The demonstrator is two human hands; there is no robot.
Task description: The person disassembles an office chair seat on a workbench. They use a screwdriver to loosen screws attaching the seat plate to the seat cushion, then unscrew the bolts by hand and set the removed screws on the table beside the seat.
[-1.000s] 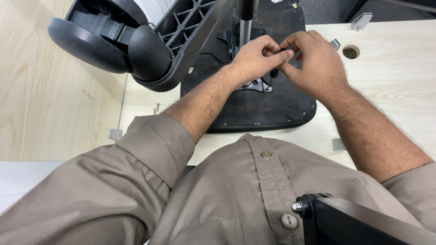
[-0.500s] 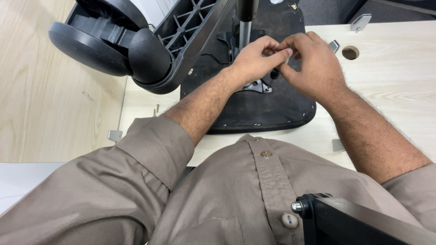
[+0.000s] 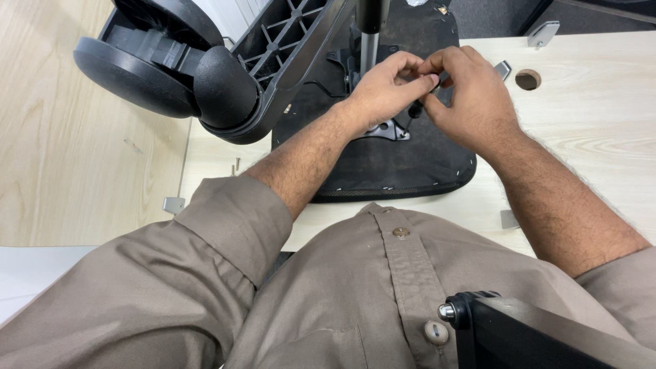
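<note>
Head view looks down at two bare hands that meet over an upside-down black chair seat with a fabric underside (image 3: 383, 164). The seat lies flat on the pale wooden bench (image 3: 588, 130), with small silver staples along its rim. In its middle sits a dark metal plate (image 3: 386, 130), and a shiny grey metal post (image 3: 369, 51) stands up from it.

The left hand (image 3: 383, 85) is curled, with fingers bent in and the thumb tip pressed against the other hand. The right hand (image 3: 471, 96) is curled too, its fingers pinched close together. Between the fingertips sits a small black knob-like part (image 3: 415, 109), just above the plate. Both hands seem to pinch it, but most of it is hidden, so I cannot tell its full shape.

To the left, a black plastic chair base arm with ribs (image 3: 294, 48) reaches over the seat. At its end is a big round black caster wheel (image 3: 171, 68), which hangs past the bench edge over the light wood floor (image 3: 61, 157).

A round hole (image 3: 527, 79) is cut into the bench near the right hand. I cannot see anything in it. A small screw (image 3: 236, 166) lies on the bench near the left forearm.
</note>
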